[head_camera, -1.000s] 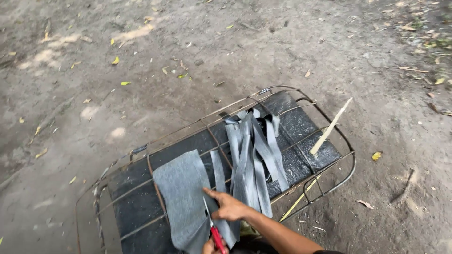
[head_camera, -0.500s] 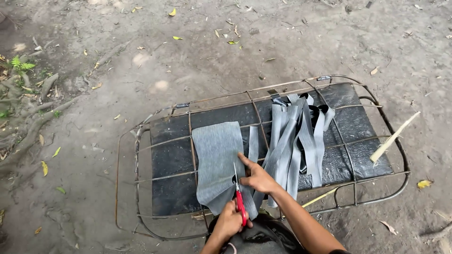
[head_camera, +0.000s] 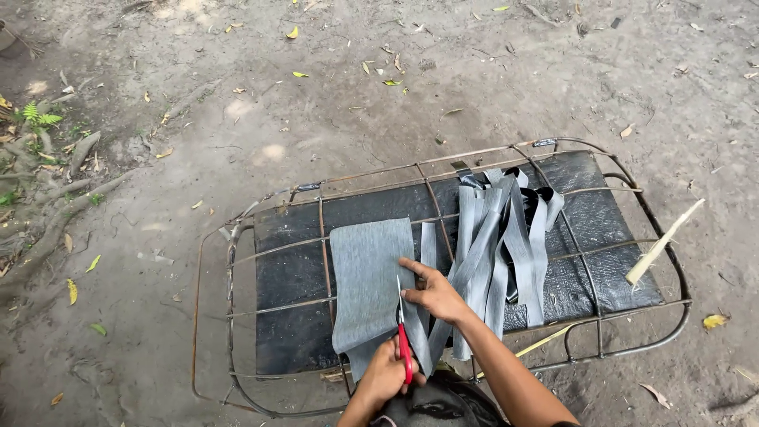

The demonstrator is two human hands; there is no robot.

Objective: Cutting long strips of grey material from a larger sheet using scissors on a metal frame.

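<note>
A wide grey rubber sheet [head_camera: 368, 277] lies on a black pad [head_camera: 285, 277] inside a rusty wire frame [head_camera: 233, 316]. My left hand [head_camera: 385, 375] grips red-handled scissors [head_camera: 404, 348], whose blades point up into the sheet's right edge. My right hand [head_camera: 433, 294] presses flat on the sheet just right of the blades, the forearm coming in from the lower right. A narrow strip is partly cut free along that edge. Several cut grey strips [head_camera: 506, 237] lie in a loose pile to the right of my right hand.
The frame stands on bare dirt strewn with dry leaves. A pale split stick [head_camera: 664, 241] leans over the frame's right side, and a thin yellow stick [head_camera: 545, 341] lies at its front rail. Tree roots [head_camera: 55, 221] and small plants are at the far left.
The view has swung so the frame sits more to the right and centre. Both hands keep their grip and place on the sheet, with the scissors still at its right edge.
</note>
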